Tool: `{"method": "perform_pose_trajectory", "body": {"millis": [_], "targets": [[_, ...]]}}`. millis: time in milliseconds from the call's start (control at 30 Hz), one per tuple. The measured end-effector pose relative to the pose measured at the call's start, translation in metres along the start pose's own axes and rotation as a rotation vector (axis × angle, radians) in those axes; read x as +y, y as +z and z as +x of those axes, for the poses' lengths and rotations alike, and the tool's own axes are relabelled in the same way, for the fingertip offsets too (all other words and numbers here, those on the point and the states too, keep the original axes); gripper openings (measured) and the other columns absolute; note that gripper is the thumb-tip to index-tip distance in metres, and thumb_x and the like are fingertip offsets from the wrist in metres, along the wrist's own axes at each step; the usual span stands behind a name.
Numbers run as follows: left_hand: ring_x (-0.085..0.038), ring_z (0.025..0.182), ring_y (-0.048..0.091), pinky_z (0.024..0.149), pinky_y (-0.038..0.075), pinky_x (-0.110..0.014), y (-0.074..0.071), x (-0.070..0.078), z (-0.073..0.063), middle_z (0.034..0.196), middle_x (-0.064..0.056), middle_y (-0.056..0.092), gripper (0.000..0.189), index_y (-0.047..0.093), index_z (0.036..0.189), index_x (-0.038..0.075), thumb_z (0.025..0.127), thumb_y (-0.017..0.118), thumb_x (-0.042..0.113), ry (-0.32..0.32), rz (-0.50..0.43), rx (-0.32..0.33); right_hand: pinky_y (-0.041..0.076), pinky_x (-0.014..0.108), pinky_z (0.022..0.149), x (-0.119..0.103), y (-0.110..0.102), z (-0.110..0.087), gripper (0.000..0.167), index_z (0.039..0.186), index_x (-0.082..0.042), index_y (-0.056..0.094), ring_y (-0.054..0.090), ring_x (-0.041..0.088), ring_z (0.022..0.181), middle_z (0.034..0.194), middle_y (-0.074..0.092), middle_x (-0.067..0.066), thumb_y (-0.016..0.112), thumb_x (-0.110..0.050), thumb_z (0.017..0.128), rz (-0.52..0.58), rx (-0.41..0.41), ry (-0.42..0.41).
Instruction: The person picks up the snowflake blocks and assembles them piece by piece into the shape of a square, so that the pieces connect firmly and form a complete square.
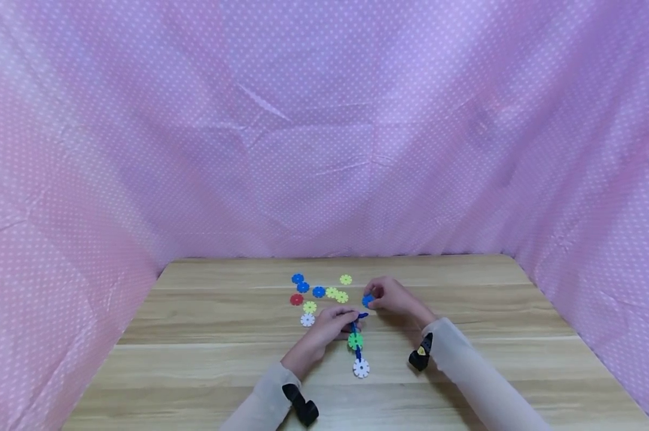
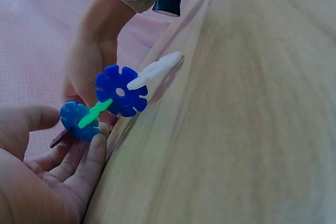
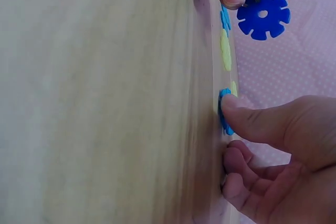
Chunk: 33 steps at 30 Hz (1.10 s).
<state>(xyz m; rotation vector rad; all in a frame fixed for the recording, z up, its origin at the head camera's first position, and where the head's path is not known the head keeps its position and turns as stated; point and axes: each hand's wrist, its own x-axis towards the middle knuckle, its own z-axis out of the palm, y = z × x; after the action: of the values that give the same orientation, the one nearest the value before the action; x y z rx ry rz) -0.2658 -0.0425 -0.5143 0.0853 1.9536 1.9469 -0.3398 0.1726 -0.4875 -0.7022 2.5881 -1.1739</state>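
Note:
My left hand (image 1: 328, 326) grips one end of a chain of slotted plastic flower discs. The chain shows a white disc (image 1: 360, 368), a green disc (image 1: 355, 341), and dark blue discs (image 2: 113, 90) slotted in crosswise. In the left wrist view the thumb and fingers surround a lighter blue disc (image 2: 71, 113); part of the far end is hidden. Beyond it, my right hand (image 1: 391, 297) pinches a single blue disc (image 1: 368, 301) at the table surface. The right wrist view shows the thumb against that disc (image 3: 226, 116), with the other fingers curled below.
Loose discs lie on the wooden table (image 1: 195, 335) left of the right hand: several blue discs (image 1: 319, 292), several yellow discs (image 1: 342, 297), a red disc (image 1: 296, 299) and a white loose disc (image 1: 307, 319). A pink dotted cloth (image 1: 324, 179) surrounds the table's back and sides.

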Motion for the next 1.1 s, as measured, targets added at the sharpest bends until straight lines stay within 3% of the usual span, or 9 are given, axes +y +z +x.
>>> {"method": "perform_pose_trajectory", "body": {"millis": [200,367,567,767,900,1100], "targets": [[-0.013,0.093,0.068,0.086,0.06,-0.031,0.001,-0.001,0.0,0.109,-0.009,0.075,0.037,0.07,0.119,0.008,0.096,0.071,0.036,0.003,-0.003,0.022,0.049,0.023,0.065,-0.001,0.0,-0.009,0.01,0.101,0.001,0.067,0.056,0.015,0.077,0.088,0.065,0.012,0.069,0.004,0.092,0.034,0.028,-0.032],[-0.013,0.095,0.068,0.086,0.06,-0.031,0.0,-0.001,0.0,0.114,-0.01,0.075,0.039,0.069,0.121,0.007,0.096,0.071,0.036,0.008,-0.011,0.036,0.057,0.023,0.061,0.001,-0.002,-0.025,0.015,0.109,0.008,0.063,0.063,0.012,0.07,0.09,0.069,0.016,0.065,0.002,0.096,0.259,0.05,-0.024],[-0.015,0.096,0.068,0.086,0.06,-0.03,0.0,-0.002,0.001,0.114,-0.01,0.075,0.039,0.068,0.122,0.006,0.096,0.071,0.035,0.01,-0.025,0.034,0.063,0.03,0.069,0.001,-0.002,-0.043,0.025,0.116,0.014,0.059,0.071,0.013,0.073,0.093,0.072,0.014,0.064,0.0,0.097,0.471,0.04,0.024],[-0.014,0.095,0.067,0.085,0.059,-0.03,0.001,-0.003,0.003,0.114,-0.007,0.075,0.039,0.068,0.121,0.008,0.095,0.072,0.037,-0.002,-0.022,0.053,0.064,0.033,0.073,0.001,0.007,-0.047,0.029,0.119,0.018,0.056,0.073,0.014,0.076,0.094,0.073,0.014,0.064,0.001,0.097,0.567,0.022,0.009],[-0.015,0.097,0.065,0.085,0.058,-0.029,0.002,-0.002,0.0,0.116,-0.007,0.074,0.04,0.068,0.122,0.008,0.095,0.071,0.039,0.0,-0.008,0.065,0.063,0.032,0.075,0.0,0.012,-0.048,0.031,0.12,0.018,0.055,0.073,0.013,0.078,0.093,0.074,0.008,0.064,0.0,0.097,0.64,0.054,0.023],[-0.016,0.108,0.064,0.095,0.052,-0.033,0.004,-0.001,-0.001,0.123,-0.006,0.071,0.046,0.066,0.129,0.009,0.097,0.068,0.042,0.004,0.016,0.091,0.063,0.031,0.076,-0.005,0.015,-0.047,0.028,0.119,0.016,0.055,0.073,0.013,0.078,0.092,0.074,0.005,0.064,0.0,0.097,0.692,0.095,0.038]]}}
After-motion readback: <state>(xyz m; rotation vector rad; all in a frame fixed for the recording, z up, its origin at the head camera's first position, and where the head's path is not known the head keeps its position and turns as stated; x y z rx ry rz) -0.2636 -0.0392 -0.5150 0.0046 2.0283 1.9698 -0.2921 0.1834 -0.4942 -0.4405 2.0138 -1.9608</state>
